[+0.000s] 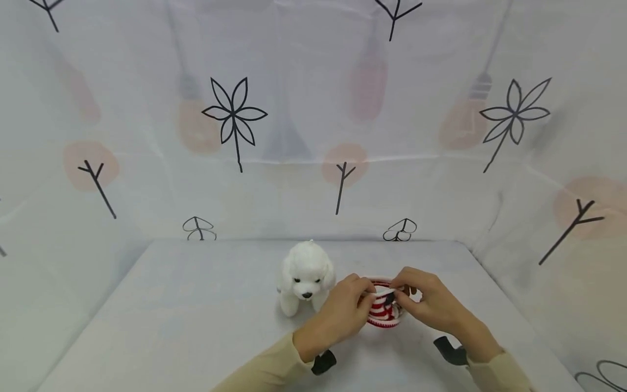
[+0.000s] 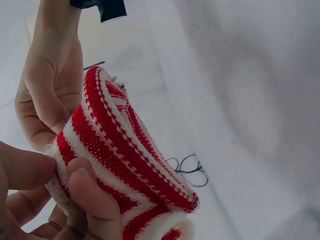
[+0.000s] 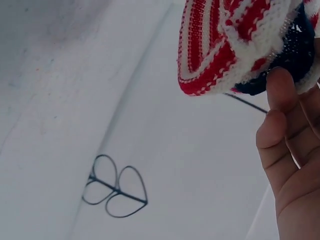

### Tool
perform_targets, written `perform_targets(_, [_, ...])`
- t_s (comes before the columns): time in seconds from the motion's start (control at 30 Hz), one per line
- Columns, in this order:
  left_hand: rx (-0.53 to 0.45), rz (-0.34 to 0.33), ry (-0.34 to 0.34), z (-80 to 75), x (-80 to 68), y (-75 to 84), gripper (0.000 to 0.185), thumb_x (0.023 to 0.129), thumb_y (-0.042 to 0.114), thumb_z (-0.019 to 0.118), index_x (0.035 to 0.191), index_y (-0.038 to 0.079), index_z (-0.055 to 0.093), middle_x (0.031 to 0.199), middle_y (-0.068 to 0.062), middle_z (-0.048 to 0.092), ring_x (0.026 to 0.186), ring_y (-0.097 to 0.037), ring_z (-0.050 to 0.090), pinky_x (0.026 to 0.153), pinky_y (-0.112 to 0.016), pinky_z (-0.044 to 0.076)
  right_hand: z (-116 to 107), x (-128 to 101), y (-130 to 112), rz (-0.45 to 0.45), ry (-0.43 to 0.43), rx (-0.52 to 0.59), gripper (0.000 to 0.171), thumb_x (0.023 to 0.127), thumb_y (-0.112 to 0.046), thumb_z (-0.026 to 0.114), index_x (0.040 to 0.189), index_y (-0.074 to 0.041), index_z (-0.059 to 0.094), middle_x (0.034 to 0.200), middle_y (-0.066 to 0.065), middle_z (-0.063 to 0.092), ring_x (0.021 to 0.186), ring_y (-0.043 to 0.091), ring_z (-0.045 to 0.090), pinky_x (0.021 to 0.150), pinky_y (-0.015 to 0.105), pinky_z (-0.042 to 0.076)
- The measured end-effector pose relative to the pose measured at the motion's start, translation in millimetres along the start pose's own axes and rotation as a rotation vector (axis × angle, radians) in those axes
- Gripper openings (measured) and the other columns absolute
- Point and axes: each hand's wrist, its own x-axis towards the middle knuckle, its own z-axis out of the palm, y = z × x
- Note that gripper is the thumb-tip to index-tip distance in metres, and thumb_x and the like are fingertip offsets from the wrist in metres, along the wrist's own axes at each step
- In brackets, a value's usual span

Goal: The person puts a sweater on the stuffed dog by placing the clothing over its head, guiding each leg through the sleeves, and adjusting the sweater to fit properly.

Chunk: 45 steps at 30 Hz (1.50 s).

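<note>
Both hands, left [image 1: 343,313] and right [image 1: 431,302], are pinching the rim of a small red-and-white striped knitted garment [image 1: 383,310], stretching it open between their fingertips just beside a white plush dog [image 1: 306,277]; dressing the toy probably calls for widening the opening.

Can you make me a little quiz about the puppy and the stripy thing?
1. True or false: both hands hold the stripy knit piece.
2. Which colours does the knit piece show? A) green and yellow B) red and white with a dark patch C) all blue
3. On which of the person's sides does the white toy dog stand, seen from the knit piece?

Key
1. True: the left hand and the right hand both pinch it, just above the white table.
2. B.
3. The left side, close beside the left hand; whether they touch cannot be told.
</note>
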Motion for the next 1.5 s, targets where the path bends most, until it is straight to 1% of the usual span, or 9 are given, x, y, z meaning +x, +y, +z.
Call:
perform_targets(0.17, [0.073, 0.065, 0.017, -24.3, -6.9, 11.0, 0.005, 0.094, 0.014, 0.059, 0.091, 0.014, 0.063, 0.082, 0.007, 0.052, 0.069, -0.001, 0.045, 0.059, -0.012, 0.038, 0.4, 12.3, -16.8, -0.066, 0.025, 0.047, 0.033, 0.079, 0.007, 0.068, 0.095, -0.022, 0.064, 0.086, -0.011, 0.059, 0.074, 0.002, 0.054, 0.063, 0.015, 0.044])
perform_targets(0.23, [0.091, 0.082, 0.009, -34.4, -8.4, 14.5, 0.005, 0.094, 0.014, 0.058, 0.091, 0.014, 0.063, 0.082, 0.007, 0.051, 0.069, -0.001, 0.045, 0.060, -0.012, 0.038, -1.7, 20.0, -27.5, -0.117, 0.047, 0.066, 0.027, 0.081, 0.007, 0.067, 0.094, -0.017, 0.064, 0.085, -0.006, 0.059, 0.074, 0.005, 0.054, 0.064, 0.014, 0.044])
perform_targets(0.47, [0.106, 0.083, 0.000, -68.6, -12.0, 21.2, 0.006, 0.095, 0.014, 0.058, 0.094, 0.011, 0.063, 0.083, 0.004, 0.052, 0.070, -0.003, 0.047, 0.061, -0.013, 0.040, -12.6, 49.9, -69.7, -0.272, 0.094, 0.139, 0.013, 0.084, 0.006, 0.063, 0.089, -0.006, 0.063, 0.081, 0.002, 0.059, 0.072, 0.009, 0.055, 0.064, 0.014, 0.046])
perform_targets(0.57, [0.105, 0.099, 0.018, -83.4, -10.7, 21.8, 0.006, 0.095, 0.014, 0.059, 0.095, 0.010, 0.064, 0.084, 0.003, 0.053, 0.070, -0.005, 0.048, 0.061, -0.014, 0.042, -12.5, 58.7, -70.7, -0.310, 0.098, 0.142, 0.013, 0.082, 0.006, 0.064, 0.089, -0.006, 0.064, 0.082, 0.003, 0.060, 0.072, 0.009, 0.055, 0.064, 0.014, 0.047])
perform_targets(0.7, [0.143, 0.119, 0.045, -102.9, -7.7, 22.8, 0.006, 0.093, 0.013, 0.061, 0.095, 0.010, 0.065, 0.084, 0.003, 0.054, 0.070, -0.007, 0.050, 0.061, -0.017, 0.043, -7.8, 69.3, -59.5, -0.350, 0.095, 0.121, 0.025, 0.076, 0.010, 0.066, 0.093, -0.008, 0.065, 0.085, -0.002, 0.060, 0.073, 0.006, 0.055, 0.065, 0.014, 0.047])
perform_targets(0.87, [0.213, 0.148, 0.082, -127.0, -4.0, 23.7, 0.005, 0.091, 0.012, 0.063, 0.095, 0.010, 0.065, 0.083, 0.003, 0.053, 0.068, -0.007, 0.049, 0.059, -0.019, 0.044, -7.1, 88.6, -57.2, -0.386, 0.095, 0.090, 0.026, 0.077, 0.006, 0.066, 0.097, -0.011, 0.065, 0.088, -0.005, 0.061, 0.075, 0.005, 0.056, 0.066, 0.016, 0.049])
perform_targets(1.2, [0.404, 0.288, 0.195, -160.7, 0.7, 7.9, 0.004, 0.089, 0.008, 0.064, 0.093, 0.009, 0.064, 0.081, 0.001, 0.051, 0.067, -0.009, 0.047, 0.056, -0.019, 0.043, -1.7, 130.2, -68.7, -0.428, 0.120, -0.030, 0.016, 0.083, 0.000, 0.067, 0.096, -0.008, 0.067, 0.088, -0.004, 0.063, 0.077, 0.006, 0.058, 0.068, 0.018, 0.050])
perform_targets(1.33, [0.429, 0.281, 0.206, -165.1, 0.6, -6.8, 0.004, 0.090, 0.008, 0.063, 0.093, 0.010, 0.064, 0.082, 0.002, 0.052, 0.069, -0.011, 0.048, 0.057, -0.022, 0.045, 6.2, 141.7, -67.6, -0.427, 0.130, -0.142, 0.014, 0.084, -0.004, 0.069, 0.097, -0.007, 0.069, 0.088, -0.002, 0.064, 0.075, 0.008, 0.058, 0.064, 0.021, 0.050])
perform_targets(1.5, [0.371, 0.208, 0.177, -164.3, -3.7, -26.6, 0.005, 0.088, 0.007, 0.065, 0.092, 0.008, 0.066, 0.082, 0.002, 0.053, 0.071, -0.011, 0.048, 0.061, -0.025, 0.045, 23.2, 146.4, -61.5, -0.413, 0.092, -0.190, 0.009, 0.086, -0.005, 0.067, 0.095, -0.006, 0.069, 0.086, -0.001, 0.064, 0.072, 0.007, 0.056, 0.061, 0.021, 0.048])
